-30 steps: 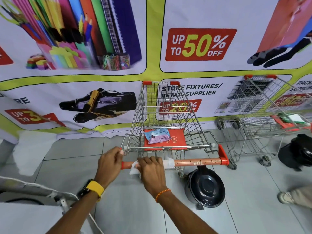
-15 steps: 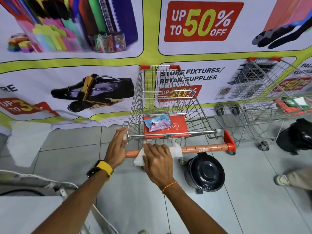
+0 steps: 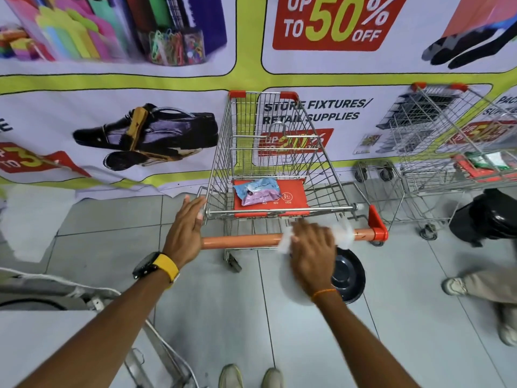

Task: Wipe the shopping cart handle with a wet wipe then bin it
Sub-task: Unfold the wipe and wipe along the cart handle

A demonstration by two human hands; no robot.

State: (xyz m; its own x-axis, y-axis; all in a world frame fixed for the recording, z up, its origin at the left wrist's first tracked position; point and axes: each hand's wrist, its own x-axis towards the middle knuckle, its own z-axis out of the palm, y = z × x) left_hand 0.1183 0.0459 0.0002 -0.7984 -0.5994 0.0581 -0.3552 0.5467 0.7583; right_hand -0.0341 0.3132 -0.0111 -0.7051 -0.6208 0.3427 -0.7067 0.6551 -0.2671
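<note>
A printed sale banner (image 3: 167, 79) is covering the wall behind, above a grey tiled floor (image 3: 223, 317). Two wire shopping carts are standing there: the near cart (image 3: 279, 152) and a second cart (image 3: 436, 141) to its right. Two black bins are showing, one bin (image 3: 348, 275) under the handle (image 3: 240, 242) and another (image 3: 486, 217) at right. One left hand (image 3: 186, 228) is gripping the handle's left end; one right hand (image 3: 312, 253) is pressing one wet wipe (image 3: 345, 233) around the bar's right half. One wipes packet (image 3: 258, 190) is lying on the red seat flap.
</note>
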